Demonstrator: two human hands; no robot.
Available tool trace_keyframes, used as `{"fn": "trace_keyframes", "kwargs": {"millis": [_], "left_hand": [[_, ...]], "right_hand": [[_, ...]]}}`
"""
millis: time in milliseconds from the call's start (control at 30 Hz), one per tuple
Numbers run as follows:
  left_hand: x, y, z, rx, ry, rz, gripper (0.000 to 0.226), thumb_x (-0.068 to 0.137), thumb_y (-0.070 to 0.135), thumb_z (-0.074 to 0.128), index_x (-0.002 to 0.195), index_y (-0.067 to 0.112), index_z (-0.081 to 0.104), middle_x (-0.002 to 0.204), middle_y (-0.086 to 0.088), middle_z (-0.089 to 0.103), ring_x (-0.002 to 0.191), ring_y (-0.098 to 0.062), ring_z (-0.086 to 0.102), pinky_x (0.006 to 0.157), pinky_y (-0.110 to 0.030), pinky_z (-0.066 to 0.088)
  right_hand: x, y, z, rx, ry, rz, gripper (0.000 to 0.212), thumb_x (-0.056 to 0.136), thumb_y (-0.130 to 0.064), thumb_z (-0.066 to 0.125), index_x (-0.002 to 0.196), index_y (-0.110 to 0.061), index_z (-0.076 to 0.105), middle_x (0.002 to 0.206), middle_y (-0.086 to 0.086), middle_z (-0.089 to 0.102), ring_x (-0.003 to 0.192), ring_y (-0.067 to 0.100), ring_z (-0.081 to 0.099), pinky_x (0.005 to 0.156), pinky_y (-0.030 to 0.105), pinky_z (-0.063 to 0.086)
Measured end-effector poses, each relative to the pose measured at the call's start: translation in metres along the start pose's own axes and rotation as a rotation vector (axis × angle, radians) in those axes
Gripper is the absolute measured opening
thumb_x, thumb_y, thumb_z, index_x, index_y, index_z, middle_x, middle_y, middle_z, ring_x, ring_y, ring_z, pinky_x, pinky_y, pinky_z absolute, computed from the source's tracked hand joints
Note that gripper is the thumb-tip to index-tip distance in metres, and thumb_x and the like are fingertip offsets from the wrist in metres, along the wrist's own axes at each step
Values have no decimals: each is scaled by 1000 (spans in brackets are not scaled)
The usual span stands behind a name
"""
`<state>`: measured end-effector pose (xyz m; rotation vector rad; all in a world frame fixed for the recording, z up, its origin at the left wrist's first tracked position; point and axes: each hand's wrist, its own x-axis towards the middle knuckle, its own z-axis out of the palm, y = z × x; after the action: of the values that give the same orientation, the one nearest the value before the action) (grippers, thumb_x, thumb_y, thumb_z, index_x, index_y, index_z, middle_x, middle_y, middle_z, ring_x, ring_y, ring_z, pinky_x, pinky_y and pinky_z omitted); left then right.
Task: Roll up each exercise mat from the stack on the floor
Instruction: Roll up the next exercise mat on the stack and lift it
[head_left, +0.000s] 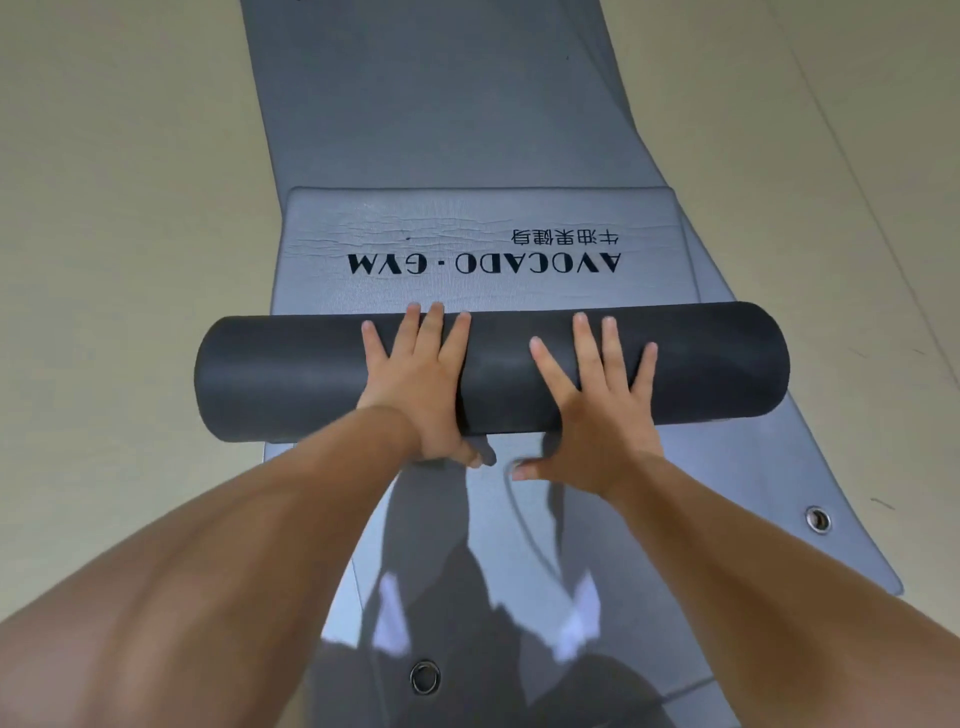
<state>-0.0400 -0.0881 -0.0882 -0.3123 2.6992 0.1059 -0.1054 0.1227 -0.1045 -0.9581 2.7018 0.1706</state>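
Dark rolled mat (291, 374) lies crosswise on grey stack (441, 114).

Gym/fitness studio: grey mats (431, 104) w/ "AVOCADO · GYM" print (483, 262), plain beige floor (130, 182).

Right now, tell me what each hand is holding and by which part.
Nothing is gripped. The left hand and right hand lie flat and spread, pressing on the middle of the dark mat roll, one on either side of its centre.
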Motion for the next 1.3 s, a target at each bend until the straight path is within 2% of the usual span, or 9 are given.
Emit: {"fn": "trace_keyframes", "kwargs": {"millis": [100,200,367,533,800,933,1067,1200,1300], "left_hand": [[22,-4,-17,27,6,-32,164,38,97,64,158,21,-20,168,-12,-12,154,-38,-12,113,-75,-5],[32,0,-24,181,76,-13,151,55,83,71,158,19,-18,168,-16,-11,153,-45,-8,111,-78,2],[43,4,-22,191,66,-44,118,79,28,77,159,19,-10,162,-25,11,151,-46,10,111,-78,15],[34,6,-32,225,30,-5,112,74,17,78,158,18,4,143,-22,37,134,-42,34,107,-73,27],[-36,24,-29,323,-46,115,84,78,13,67,149,16,20,124,-17,53,108,-35,53,97,-51,39],[-79,40,-21,275,-147,210,72,80,13,66,141,12,27,107,-9,60,93,-30,59,85,-42,36],[-109,55,-10,197,-198,247,58,79,13,67,129,12,36,89,-3,58,76,-29,56,76,-37,32],[-90,39,-25,60,-281,190,73,65,33,85,123,24,42,81,7,52,82,-25,57,74,-35,37],[-72,12,-28,-164,-317,103,99,56,52,90,141,41,40,116,12,62,116,-23,58,89,-41,45]], "right_hand": [[31,3,-15,-56,-42,12,161,51,-83,83,156,-38,-30,169,19,-25,155,43,-23,119,75,-7],[69,10,-38,-91,-102,25,158,55,-62,93,156,-41,-27,172,16,-10,159,40,-9,121,73,1],[100,19,-64,-49,-173,-23,145,53,-47,91,161,-45,-5,160,11,30,152,35,23,119,73,13],[84,13,-58,-25,-159,3,134,59,-40,89,161,-46,2,156,7,36,149,32,27,118,72,16],[-2,-8,-49,92,-250,63,119,71,-38,85,161,-46,7,147,3,42,143,29,33,120,71,15],[-53,-11,-39,90,-303,-15,116,71,-40,85,161,-45,11,149,1,42,142,26,33,121,70,16],[-76,-7,-36,28,-367,-78,133,65,-50,91,163,-45,1,170,5,18,159,33,4,120,72,0],[-88,-6,-34,51,-212,-78,142,60,-80,79,163,-42,-10,173,13,-10,157,40,-20,115,76,-11],[-102,-13,-14,114,13,-52,129,62,-98,50,165,-38,0,174,15,-9,158,41,-17,117,79,-2]]}}
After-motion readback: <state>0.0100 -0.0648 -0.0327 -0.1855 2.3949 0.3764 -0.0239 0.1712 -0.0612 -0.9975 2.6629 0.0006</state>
